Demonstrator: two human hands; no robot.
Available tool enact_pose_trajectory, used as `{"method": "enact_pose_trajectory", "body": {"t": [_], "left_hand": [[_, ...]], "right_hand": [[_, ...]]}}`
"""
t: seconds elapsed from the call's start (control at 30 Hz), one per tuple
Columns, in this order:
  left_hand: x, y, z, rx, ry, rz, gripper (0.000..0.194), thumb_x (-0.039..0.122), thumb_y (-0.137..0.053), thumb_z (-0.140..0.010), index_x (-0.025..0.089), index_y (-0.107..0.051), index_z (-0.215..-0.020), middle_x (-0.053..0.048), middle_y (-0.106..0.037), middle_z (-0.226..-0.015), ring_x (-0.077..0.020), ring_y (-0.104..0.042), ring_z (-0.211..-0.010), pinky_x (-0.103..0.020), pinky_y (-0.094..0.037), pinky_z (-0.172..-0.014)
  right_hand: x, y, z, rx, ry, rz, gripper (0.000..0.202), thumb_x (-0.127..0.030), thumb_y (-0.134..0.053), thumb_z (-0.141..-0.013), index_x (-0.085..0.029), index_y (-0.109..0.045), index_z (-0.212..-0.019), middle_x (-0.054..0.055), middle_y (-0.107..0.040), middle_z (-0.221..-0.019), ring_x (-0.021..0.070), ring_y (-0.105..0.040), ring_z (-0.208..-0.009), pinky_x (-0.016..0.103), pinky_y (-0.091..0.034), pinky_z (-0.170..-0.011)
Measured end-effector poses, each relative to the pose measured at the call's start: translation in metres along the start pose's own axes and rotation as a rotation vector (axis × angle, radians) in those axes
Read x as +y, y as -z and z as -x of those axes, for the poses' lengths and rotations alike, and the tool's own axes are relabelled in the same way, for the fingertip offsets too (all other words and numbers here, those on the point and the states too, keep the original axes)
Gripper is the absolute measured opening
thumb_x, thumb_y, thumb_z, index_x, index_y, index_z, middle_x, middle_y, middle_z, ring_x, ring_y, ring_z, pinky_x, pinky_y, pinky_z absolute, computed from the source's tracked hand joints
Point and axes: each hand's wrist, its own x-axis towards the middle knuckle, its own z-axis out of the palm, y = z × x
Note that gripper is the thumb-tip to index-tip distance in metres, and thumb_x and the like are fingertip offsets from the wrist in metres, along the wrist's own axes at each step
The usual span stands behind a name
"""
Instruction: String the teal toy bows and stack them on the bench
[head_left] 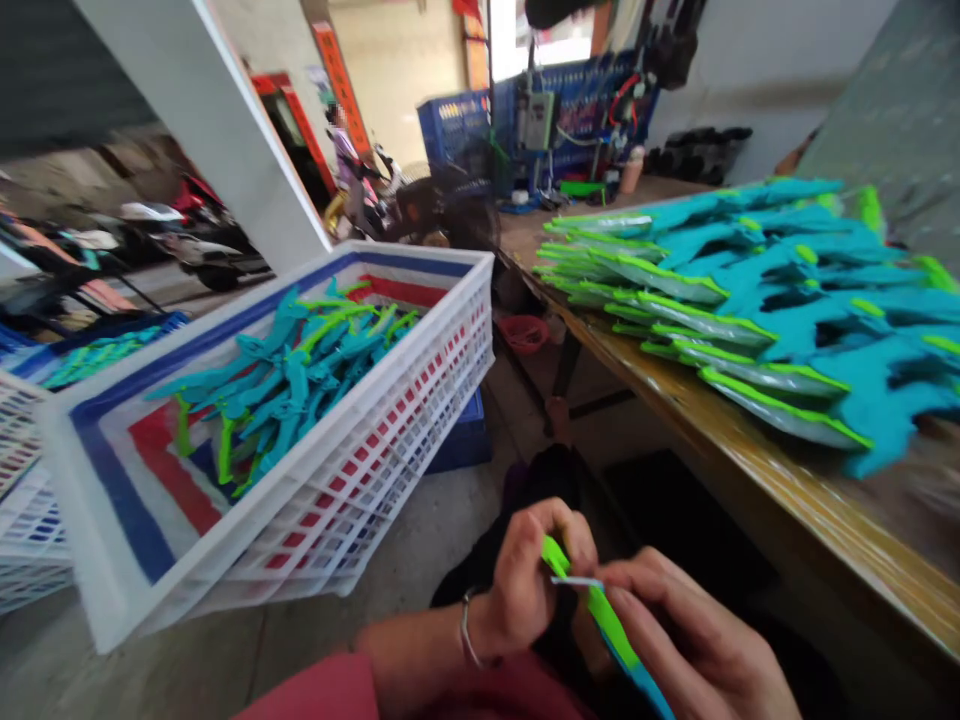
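Observation:
Low in the view, my left hand (529,575) is closed round the upper end of a green and blue plastic piece (613,628). The fingers of my right hand (697,630) are pinched on the same piece, near a thin pale strip (576,581) that crosses it between my hands. To the left, a white plastic basket (405,440) with a striped lining holds a heap of blue and green plastic pieces (289,380). Rows of similar blue and green pieces (795,290) lie stacked at the right.
The wooden table (750,465) has its edge running along my right side. A blue crate (461,435) and a red basket (523,334) stand on the floor. More baskets (34,530) are at the far left. A person (345,160) is in the background near motorbikes.

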Motion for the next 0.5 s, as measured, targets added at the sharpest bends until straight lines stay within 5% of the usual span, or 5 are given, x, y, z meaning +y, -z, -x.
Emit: {"method": "enact_pose_trajectory", "body": {"t": [0.2,0.5], "left_hand": [[0.005,-0.003,-0.002,-0.063,0.063,0.157,0.061,0.068,-0.04,-0.095,0.021,-0.039,-0.056,0.002,-0.036,-0.043,-0.0126,-0.036,-0.044,-0.031,-0.034,-0.055],[0.011,-0.004,0.001,-0.123,0.109,0.204,0.056,0.056,-0.044,-0.097,0.021,-0.036,-0.054,0.002,-0.034,-0.046,-0.0129,-0.035,-0.047,-0.031,-0.037,-0.057]], "right_hand": [[-0.017,-0.019,0.006,0.137,0.113,0.199,0.015,-0.012,-0.052,-0.1,-0.02,-0.065,-0.102,-0.001,-0.058,-0.077,0.0108,-0.055,-0.065,0.021,-0.044,-0.057],[-0.017,-0.03,0.01,0.084,0.237,0.306,0.015,-0.006,-0.046,-0.1,-0.019,-0.054,-0.102,0.002,-0.056,-0.083,0.0132,-0.051,-0.072,0.025,-0.042,-0.062]]}}
